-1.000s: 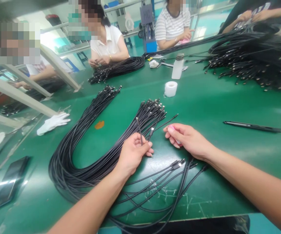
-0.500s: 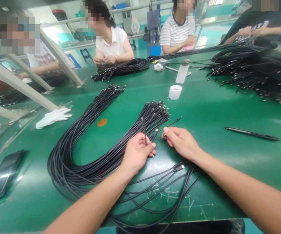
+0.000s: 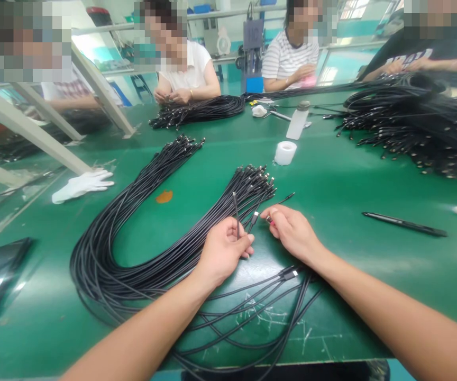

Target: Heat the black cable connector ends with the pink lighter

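Across the green desk, in the head view, a black cable bundle curves beside the left hand, whose fingers close around one upright cable end. Fingers of the right hand pinch something small, too hidden to name.

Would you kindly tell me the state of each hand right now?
Left hand: closed, holding a black cable.
Right hand: closed on a small pink thing, mostly hidden.

I have both forearms over the table's near edge; left hand pinched, right hand curled, not touching.
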Available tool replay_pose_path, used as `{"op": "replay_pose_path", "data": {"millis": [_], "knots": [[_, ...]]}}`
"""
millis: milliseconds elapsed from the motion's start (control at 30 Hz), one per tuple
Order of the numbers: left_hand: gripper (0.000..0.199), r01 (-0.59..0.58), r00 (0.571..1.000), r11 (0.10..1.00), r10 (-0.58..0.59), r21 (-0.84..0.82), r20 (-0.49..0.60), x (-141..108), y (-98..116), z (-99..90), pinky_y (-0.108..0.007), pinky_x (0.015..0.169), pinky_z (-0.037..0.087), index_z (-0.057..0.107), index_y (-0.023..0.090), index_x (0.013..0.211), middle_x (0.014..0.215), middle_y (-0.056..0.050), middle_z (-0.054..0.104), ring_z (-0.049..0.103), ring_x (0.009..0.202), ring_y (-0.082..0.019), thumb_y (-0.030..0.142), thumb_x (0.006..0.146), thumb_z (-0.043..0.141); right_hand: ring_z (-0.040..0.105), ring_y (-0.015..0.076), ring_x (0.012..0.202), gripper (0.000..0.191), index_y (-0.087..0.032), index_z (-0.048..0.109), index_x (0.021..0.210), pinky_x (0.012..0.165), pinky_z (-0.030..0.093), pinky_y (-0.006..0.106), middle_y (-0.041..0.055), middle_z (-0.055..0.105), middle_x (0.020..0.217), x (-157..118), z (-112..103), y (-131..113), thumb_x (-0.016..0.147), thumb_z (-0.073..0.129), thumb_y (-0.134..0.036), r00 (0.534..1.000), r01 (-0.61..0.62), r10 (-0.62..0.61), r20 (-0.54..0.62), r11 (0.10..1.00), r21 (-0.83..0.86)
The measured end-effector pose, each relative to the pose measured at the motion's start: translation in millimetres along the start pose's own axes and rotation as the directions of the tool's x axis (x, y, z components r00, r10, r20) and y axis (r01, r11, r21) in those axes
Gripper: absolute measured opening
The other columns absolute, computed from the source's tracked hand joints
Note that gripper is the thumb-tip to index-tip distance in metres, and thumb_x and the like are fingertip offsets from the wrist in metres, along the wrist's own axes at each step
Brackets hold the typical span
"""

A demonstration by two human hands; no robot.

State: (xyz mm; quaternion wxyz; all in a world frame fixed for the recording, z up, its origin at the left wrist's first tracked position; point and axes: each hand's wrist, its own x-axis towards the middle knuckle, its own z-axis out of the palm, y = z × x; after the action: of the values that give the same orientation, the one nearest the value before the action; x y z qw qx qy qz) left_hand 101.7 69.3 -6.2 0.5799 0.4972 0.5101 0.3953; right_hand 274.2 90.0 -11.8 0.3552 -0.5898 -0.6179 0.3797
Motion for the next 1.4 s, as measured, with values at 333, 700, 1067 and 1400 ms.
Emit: {"op": "replay_pose_path", "data": {"millis": [333, 700, 1067, 1400], "knots": [[0.029, 0.011, 1.000, 1.000, -0.011, 0.006, 0.028, -3, 2, 1.8, -0.021, 0.050, 0.050, 0.045, 0.018, 0.070, 0.058, 0.002, 0.060, 0.063, 0.052, -0.012, 0.024, 0.074, 0.073, 0.052, 0.0165, 0.055, 0.034, -0.020, 0.061, 0.091, 0.060, 0.037, 0.028, -0.0016, 0.054, 0.058, -5, 0, -3, 0.097, 0.032, -0.036, 0.994, 0.086, -0.078, 0.080, 0.990, -0.109], [0.018, -0.088, 0.996, 0.969, 0.079, 0.230, 0.045, 0, 5, -5.0, -0.021, 0.050, 0.046, 0.045, 0.020, 0.074, 0.057, 0.004, 0.058, 0.062, 0.052, -0.013, 0.024, 0.080, 0.062, 0.049, 0.0143, 0.055, 0.055, -0.017, 0.063, 0.070, 0.055, 0.035, 0.026, -0.0002, 0.054, 0.057, -6, -9, -6, 0.096, 0.035, -0.057, 0.986, -0.005, 0.000, 0.165, 1.000, 0.026], [0.014, -0.143, 0.989, 0.847, 0.098, 0.511, 0.114, 21, 15, -6.7, -0.020, 0.050, 0.032, 0.043, 0.020, 0.065, 0.050, 0.008, 0.048, 0.051, 0.047, -0.009, 0.011, 0.069, 0.053, 0.050, 0.0165, 0.060, 0.041, -0.020, 0.055, 0.065, 0.058, 0.024, 0.028, 0.0024, 0.059, 0.062, -5, -6, -4, 0.097, 0.035, -0.038, 0.993, 0.116, -0.095, 0.068, 0.869, -0.481], [0.014, -0.162, 0.986, 0.854, 0.116, 0.495, 0.123, 19, 3, -13.4, -0.021, 0.054, 0.032, 0.043, 0.021, 0.071, 0.057, 0.007, 0.051, 0.053, 0.053, -0.010, 0.016, 0.076, 0.055, 0.062, 0.0190, 0.075, 0.033, -0.021, 0.064, 0.090, 0.067, 0.035, 0.026, 0.0047, 0.069, 0.080, -3, 4, -4, 0.097, 0.033, -0.028, 0.989, 0.146, -0.115, 0.096, 0.884, -0.444]]}}
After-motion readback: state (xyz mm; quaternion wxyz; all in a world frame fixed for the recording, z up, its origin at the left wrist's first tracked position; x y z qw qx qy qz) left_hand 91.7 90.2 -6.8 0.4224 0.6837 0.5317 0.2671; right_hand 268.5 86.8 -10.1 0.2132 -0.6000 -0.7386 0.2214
